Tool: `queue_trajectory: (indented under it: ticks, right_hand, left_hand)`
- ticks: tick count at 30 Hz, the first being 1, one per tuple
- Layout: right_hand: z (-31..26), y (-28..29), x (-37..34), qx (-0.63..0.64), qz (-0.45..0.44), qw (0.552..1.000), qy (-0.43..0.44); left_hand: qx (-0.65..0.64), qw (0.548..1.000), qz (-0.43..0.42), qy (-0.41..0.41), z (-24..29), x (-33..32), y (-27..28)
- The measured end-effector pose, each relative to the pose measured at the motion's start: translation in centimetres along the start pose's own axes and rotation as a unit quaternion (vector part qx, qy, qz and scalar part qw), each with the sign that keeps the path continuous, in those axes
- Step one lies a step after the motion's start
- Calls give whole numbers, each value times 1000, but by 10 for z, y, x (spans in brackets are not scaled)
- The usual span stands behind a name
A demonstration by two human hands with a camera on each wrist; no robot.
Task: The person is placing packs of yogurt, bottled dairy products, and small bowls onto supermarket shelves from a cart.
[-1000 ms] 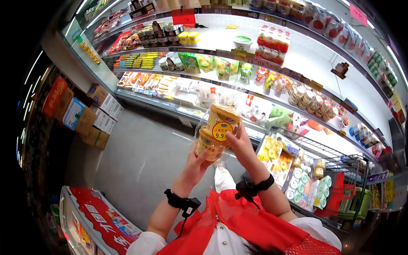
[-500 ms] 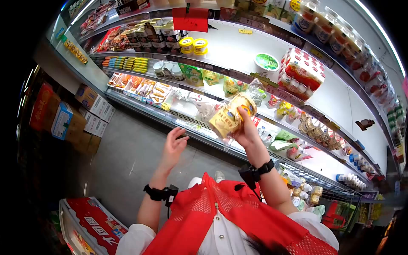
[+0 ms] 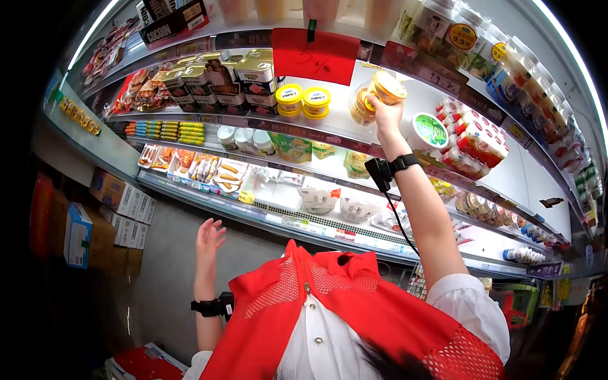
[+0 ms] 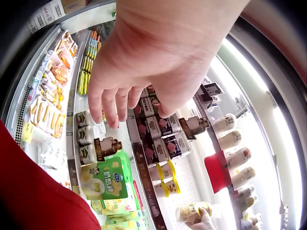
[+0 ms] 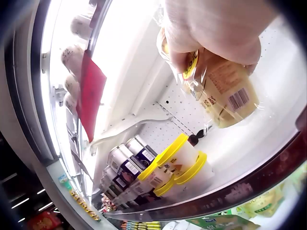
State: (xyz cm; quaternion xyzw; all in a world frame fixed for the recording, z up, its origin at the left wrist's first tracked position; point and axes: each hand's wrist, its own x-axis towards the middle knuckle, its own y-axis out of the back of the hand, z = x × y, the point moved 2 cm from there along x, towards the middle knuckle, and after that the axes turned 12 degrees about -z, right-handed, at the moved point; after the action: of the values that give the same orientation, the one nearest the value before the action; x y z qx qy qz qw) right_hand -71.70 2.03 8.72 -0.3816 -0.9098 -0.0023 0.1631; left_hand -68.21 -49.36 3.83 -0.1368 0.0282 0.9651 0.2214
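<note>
Twin cup pack (image 3: 361, 109), pale gold, clear plastic wrap, round yellow label (image 5: 191, 65), barcode (image 5: 238, 99) on side, right hand (image 3: 389, 119) clamped on it, behind shelf (image 3: 345, 125) front edge, left hand (image 3: 208, 242) fingers apart

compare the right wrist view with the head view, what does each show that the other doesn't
Only the right wrist view: a barcode on the wrapped cups.

Only the head view: the person's left hand, the green-lidded tub and the red-and-white multipack on the shelf.

Both: the right hand gripping the wrapped cups, the yellow-lidded tubs and the hanging red sign.
</note>
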Motion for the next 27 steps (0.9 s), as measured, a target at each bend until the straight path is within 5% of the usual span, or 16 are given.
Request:
queue_trajectory:
  ticks: [2, 5, 8, 14, 27]
  right_hand:
    - [19, -4, 12, -26, 19, 999, -11]
    - [39, -7, 15, -133, -80, 988, 1]
    - [41, -11, 6, -32, -160, 985, -51]
    - [34, -11, 13, -36, -283, 949, -135]
    - [30, -17, 19, 10, -296, 945, -140]
  left_hand:
    - [31, 999, -13, 0, 6, 27, 13]
    - [93, 993, -73, 16, 14, 57, 22]
    - [59, 994, -85, 36, 7, 80, 31]
    - [19, 988, -136, 71, -4, 115, 18]
    - [64, 956, -282, 56, 28, 171, -42]
